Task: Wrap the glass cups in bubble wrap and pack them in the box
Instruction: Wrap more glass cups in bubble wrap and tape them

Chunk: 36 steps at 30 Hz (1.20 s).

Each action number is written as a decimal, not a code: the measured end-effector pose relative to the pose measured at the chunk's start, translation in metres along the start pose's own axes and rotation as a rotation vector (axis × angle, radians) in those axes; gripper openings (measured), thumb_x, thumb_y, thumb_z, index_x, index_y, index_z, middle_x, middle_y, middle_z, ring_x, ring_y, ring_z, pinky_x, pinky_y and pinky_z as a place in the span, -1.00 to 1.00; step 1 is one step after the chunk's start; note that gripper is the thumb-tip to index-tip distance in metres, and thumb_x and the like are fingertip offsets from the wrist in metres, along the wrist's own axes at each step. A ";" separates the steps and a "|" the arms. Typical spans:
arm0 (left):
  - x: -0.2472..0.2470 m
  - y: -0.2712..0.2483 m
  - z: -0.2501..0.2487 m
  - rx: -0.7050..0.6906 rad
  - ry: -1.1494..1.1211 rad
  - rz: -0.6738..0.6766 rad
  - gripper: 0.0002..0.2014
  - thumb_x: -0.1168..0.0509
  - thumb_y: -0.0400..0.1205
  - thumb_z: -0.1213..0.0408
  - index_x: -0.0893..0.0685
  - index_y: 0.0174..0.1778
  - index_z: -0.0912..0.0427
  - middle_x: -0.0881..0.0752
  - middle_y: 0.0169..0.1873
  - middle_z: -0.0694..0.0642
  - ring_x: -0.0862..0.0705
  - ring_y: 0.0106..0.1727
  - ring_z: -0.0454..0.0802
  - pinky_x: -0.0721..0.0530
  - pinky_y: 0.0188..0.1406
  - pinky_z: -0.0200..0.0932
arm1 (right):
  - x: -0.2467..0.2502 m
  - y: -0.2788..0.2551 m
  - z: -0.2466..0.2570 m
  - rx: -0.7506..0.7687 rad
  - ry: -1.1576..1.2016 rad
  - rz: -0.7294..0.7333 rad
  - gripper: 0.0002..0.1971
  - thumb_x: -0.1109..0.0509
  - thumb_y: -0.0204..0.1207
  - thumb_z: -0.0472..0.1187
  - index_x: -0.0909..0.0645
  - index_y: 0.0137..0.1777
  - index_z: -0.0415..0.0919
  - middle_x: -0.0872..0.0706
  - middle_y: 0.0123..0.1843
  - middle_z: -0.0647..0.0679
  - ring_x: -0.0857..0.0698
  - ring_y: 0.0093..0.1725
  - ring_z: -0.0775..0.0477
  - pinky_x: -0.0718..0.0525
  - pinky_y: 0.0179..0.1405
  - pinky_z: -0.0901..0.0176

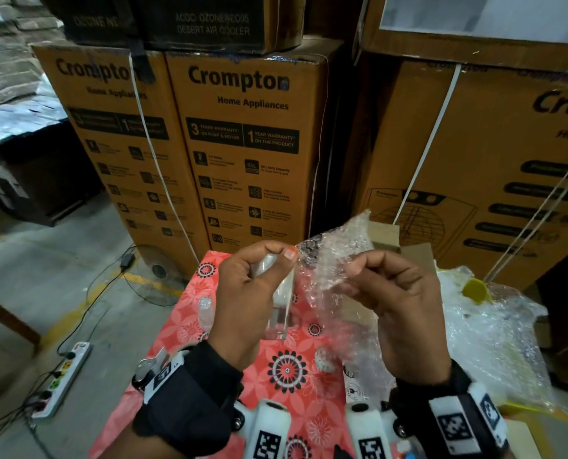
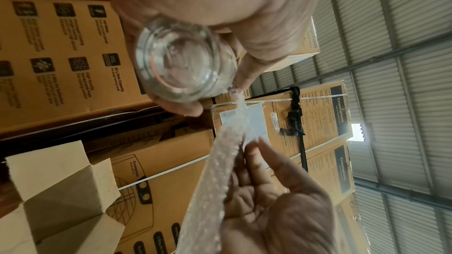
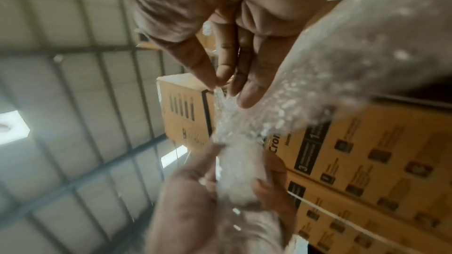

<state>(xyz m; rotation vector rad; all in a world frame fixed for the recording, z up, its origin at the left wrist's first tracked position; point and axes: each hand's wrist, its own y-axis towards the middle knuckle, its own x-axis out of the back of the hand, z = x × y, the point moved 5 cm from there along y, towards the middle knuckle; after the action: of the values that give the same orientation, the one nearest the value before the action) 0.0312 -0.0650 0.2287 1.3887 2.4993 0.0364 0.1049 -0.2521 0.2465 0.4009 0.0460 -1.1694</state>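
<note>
My left hand [image 1: 271, 261] grips a clear glass cup [image 1: 279, 304] above the table; its thumb pins one edge of a bubble wrap sheet [image 1: 334, 260] against the cup. In the left wrist view the glass cup [image 2: 179, 61] shows its round base, and the bubble wrap sheet [image 2: 220, 163] stretches from it to the right hand [image 2: 266, 190]. My right hand [image 1: 359, 266] pinches the sheet between thumb and forefinger. The right wrist view shows that pinch by the right hand [image 3: 217, 85] on the bubble wrap sheet [image 3: 318, 76]. A small open cardboard box [image 2: 61, 186] stands behind.
The table wears a red floral cloth [image 1: 193, 313]; another clear cup [image 1: 206, 309] lies on it at the left. A heap of bubble wrap [image 1: 494, 329] lies at the right. Tall stacked cartons [image 1: 249, 144] wall the back. A power strip [image 1: 62, 379] and cables lie on the floor.
</note>
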 end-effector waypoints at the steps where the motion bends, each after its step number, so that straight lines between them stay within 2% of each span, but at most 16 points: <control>1: 0.004 0.002 0.001 0.006 0.003 -0.010 -0.93 -0.53 0.70 0.18 -0.86 -0.05 0.08 -0.79 -0.07 0.35 -0.68 0.00 0.37 -0.57 0.24 0.77 | 0.004 0.001 -0.001 -0.037 0.059 -0.023 -0.97 -0.50 0.50 -0.45 -0.74 -0.13 -0.36 -0.76 -0.28 -0.16 -0.77 -0.28 -0.10 -0.82 -0.19 0.11; 4: 0.014 0.007 0.002 0.000 0.048 -0.043 -0.92 -0.51 0.71 0.16 -0.85 -0.05 0.08 -0.79 -0.02 0.34 -0.68 0.02 0.37 -0.59 0.23 0.78 | 0.021 0.007 -0.006 -0.110 0.206 -0.120 -0.77 -0.38 0.62 -0.46 -0.74 -0.22 -0.22 -0.74 -0.35 -0.08 -0.72 -0.39 0.08 -0.78 -0.36 0.28; 6: 0.020 0.010 0.003 -0.023 0.080 -0.073 -0.91 -0.49 0.72 0.23 -0.85 -0.10 0.02 -0.80 -0.06 0.22 -0.71 -0.01 0.31 -0.68 0.16 0.57 | 0.034 0.011 -0.007 -0.146 0.274 -0.206 -0.62 -0.29 0.69 -0.46 -0.68 -0.33 -0.13 -0.68 -0.43 0.00 -0.65 -0.47 0.14 -0.69 -0.48 0.34; 8: 0.026 0.012 0.002 -0.044 0.103 -0.105 -0.82 -0.47 0.73 0.30 -0.86 -0.17 -0.03 -0.81 -0.11 0.11 -0.73 -0.05 0.25 -0.71 0.03 0.33 | 0.050 0.015 -0.009 -0.169 0.341 -0.275 -0.63 -0.25 0.73 -0.42 -0.59 -0.31 -0.13 -0.58 -0.49 0.09 -0.54 -0.52 0.17 -0.59 -0.54 0.38; 12: 0.038 0.015 0.005 -0.041 0.120 -0.129 -0.83 -0.46 0.74 0.33 -0.85 -0.15 0.04 -0.78 -0.15 0.17 -0.72 -0.17 0.18 -0.72 -0.18 0.03 | 0.087 0.024 -0.014 -0.192 0.384 -0.411 -0.73 -0.30 0.71 -0.34 -0.56 -0.25 -0.14 -0.57 -0.47 0.10 -0.50 -0.53 0.19 -0.51 -0.58 0.41; 16: 0.045 0.018 0.012 -0.078 0.218 -0.127 -0.91 -0.49 0.71 0.28 -0.87 -0.10 0.05 -0.84 0.03 0.12 -0.80 0.01 0.07 -0.76 0.00 -0.02 | 0.119 0.035 -0.023 -0.150 0.280 -0.516 -0.75 -0.38 0.69 -0.34 -0.57 -0.22 -0.08 -0.59 -0.37 0.06 -0.52 -0.44 0.13 -0.56 -0.56 0.34; 18: 0.042 0.016 0.012 -0.082 0.258 -0.113 -0.92 -0.50 0.69 0.17 -0.87 -0.10 -0.06 -0.83 0.11 0.12 -0.80 0.13 0.06 -0.75 0.15 0.01 | 0.124 0.038 -0.023 -0.106 0.137 -0.551 -0.78 -0.42 0.71 -0.34 -0.64 -0.16 -0.07 -0.71 -0.25 -0.03 -0.66 -0.38 0.05 -0.70 -0.47 0.19; 21: 0.030 0.012 0.009 -0.083 0.265 -0.037 -0.78 -0.46 0.66 -0.03 -0.86 -0.11 0.02 -0.84 0.04 0.00 -0.78 0.19 -0.09 -0.67 0.28 0.10 | 0.105 0.040 -0.014 -0.091 0.065 -0.462 -0.95 -0.44 0.72 -0.34 -0.65 0.12 -0.23 -0.78 -0.06 -0.15 -0.85 -0.20 -0.17 -0.90 -0.21 -0.07; 23: 0.022 0.008 0.015 -0.006 0.243 0.030 -0.56 -0.50 0.61 -0.23 -0.83 -0.11 0.15 -0.85 0.02 -0.09 -0.78 0.13 -0.24 -0.70 0.31 0.24 | 0.088 0.040 -0.009 -0.064 0.050 -0.404 -0.84 -0.43 0.71 -0.36 -0.60 0.23 -0.22 -0.79 -0.13 -0.10 -0.86 -0.22 -0.21 -0.90 -0.19 -0.19; 26: 0.015 0.001 0.037 0.136 0.304 0.122 -0.36 -0.45 0.31 -0.51 -0.83 -0.13 0.05 -0.84 0.08 -0.33 -0.74 0.17 -0.37 -0.55 0.51 0.46 | 0.059 0.042 0.000 0.041 -0.089 -0.297 -0.90 -0.40 0.74 -0.40 -0.59 0.17 -0.24 -0.80 -0.26 -0.01 -0.88 -0.26 -0.19 -0.79 -0.19 -0.34; 28: 0.007 -0.005 0.046 0.167 0.322 0.215 -0.27 -0.39 0.29 -0.60 -0.84 -0.16 0.08 -0.87 0.04 -0.25 -0.76 0.22 -0.33 -0.45 0.58 0.50 | 0.042 0.044 0.003 0.129 -0.244 -0.241 -0.85 -0.36 0.74 -0.45 -0.71 0.09 -0.23 -0.82 -0.18 0.00 -0.88 -0.15 -0.20 -0.84 -0.10 -0.47; 30: -0.008 -0.010 0.045 0.160 0.337 0.309 -0.26 -0.37 0.33 -0.63 -0.86 -0.15 0.05 -0.89 0.03 -0.15 -0.76 0.27 -0.27 -0.40 0.63 0.39 | 0.024 0.045 0.000 0.171 -0.371 -0.186 -0.74 -0.36 0.71 -0.48 -0.83 0.05 -0.18 -0.88 -0.03 0.01 -0.89 -0.07 -0.10 -0.90 -0.12 -0.35; 32: -0.020 -0.013 0.037 0.126 0.354 0.349 -0.37 -0.41 0.34 -0.59 -0.88 -0.10 -0.09 -0.87 0.03 -0.23 -0.75 0.24 -0.34 -0.49 0.55 0.03 | 0.006 0.043 -0.004 0.191 -0.462 -0.134 -0.73 -0.40 0.67 -0.47 -0.87 0.05 -0.13 -0.90 0.01 0.03 -0.90 -0.06 0.02 -0.93 -0.13 -0.16; 33: -0.023 -0.011 0.032 0.097 0.367 0.329 -0.50 -0.42 0.33 -0.54 -0.87 -0.07 -0.26 -0.85 0.01 -0.34 -0.73 0.19 -0.43 -0.54 0.41 -0.18 | -0.002 0.042 -0.007 0.203 -0.497 -0.105 -0.74 -0.45 0.64 -0.45 -0.87 0.06 -0.09 -0.89 0.00 0.05 -0.90 -0.05 0.04 -0.92 -0.11 -0.09; 34: -0.024 -0.010 0.025 0.075 0.380 0.296 -0.62 -0.43 0.31 -0.53 -0.81 -0.06 -0.49 -0.81 0.02 -0.42 -0.71 0.17 -0.48 -0.59 0.30 -0.25 | -0.010 0.040 -0.009 0.212 -0.514 -0.074 -0.75 -0.49 0.61 -0.42 -0.86 0.07 -0.04 -0.88 -0.02 0.04 -0.89 -0.05 0.03 -0.91 -0.09 -0.03; 36: -0.018 -0.005 0.021 0.039 0.394 0.209 -0.55 -0.48 0.24 -0.63 -0.74 -0.01 -0.63 -0.74 0.15 -0.35 -0.69 0.28 -0.35 -0.78 0.23 0.16 | -0.018 0.038 -0.010 0.216 -0.477 -0.044 -0.78 -0.58 0.56 -0.38 -0.84 0.06 -0.02 -0.86 -0.05 0.01 -0.87 -0.07 0.01 -0.88 -0.11 0.09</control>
<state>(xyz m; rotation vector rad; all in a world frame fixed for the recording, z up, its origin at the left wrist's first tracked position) 0.0420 -0.0852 0.2121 1.8040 2.6539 0.3356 0.1340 -0.2199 0.2520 0.3021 -0.4909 -1.2924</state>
